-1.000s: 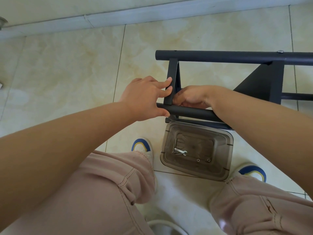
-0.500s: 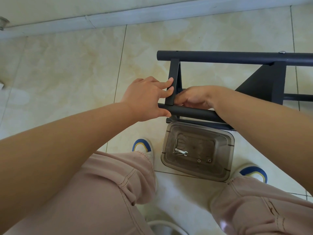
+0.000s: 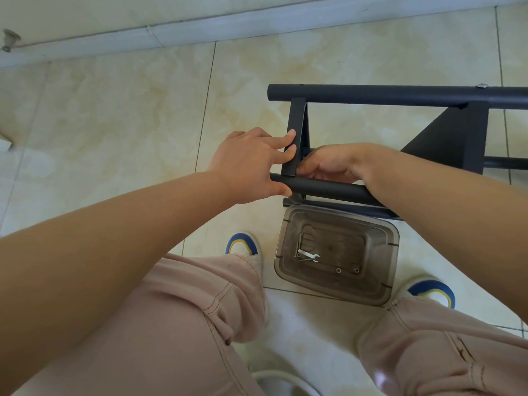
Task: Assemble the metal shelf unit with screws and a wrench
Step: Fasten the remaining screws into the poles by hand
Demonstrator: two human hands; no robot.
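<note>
Left hand point(image 3: 251, 164) sits at the centre of the frame, thumb curled under the near tube point(image 3: 325, 187) and two fingers laid flat against the short crossbar point(image 3: 294, 135). My read is it's pinning that joint square so nothing shifts. Right hand point(image 3: 331, 164) reaches in from the other side of the same crossbar, fingers curled in close at the foot of it. Looks like it's working a screw in there, but the fingertips are tucked behind the bar, so I can't tell what it's holding, if anything.

The shelf frame point(image 3: 445, 138) lies on its side across the upper right, long far tube point(image 3: 400, 94) running off the right edge with one silver screw head point(image 3: 482, 86) already in it.

Just below the near tube, between the two shoes, there's a clear plastic tub point(image 3: 337, 252) with the little wrench point(image 3: 308, 255) and a couple of loose nuts point(image 3: 347, 270) in it. Parked close so the hardware's an easy grab, I'd guess.

Floor is glossy cream tile point(image 3: 114, 124), with a pale skirting board point(image 3: 200, 30) along the top of the frame.
</note>
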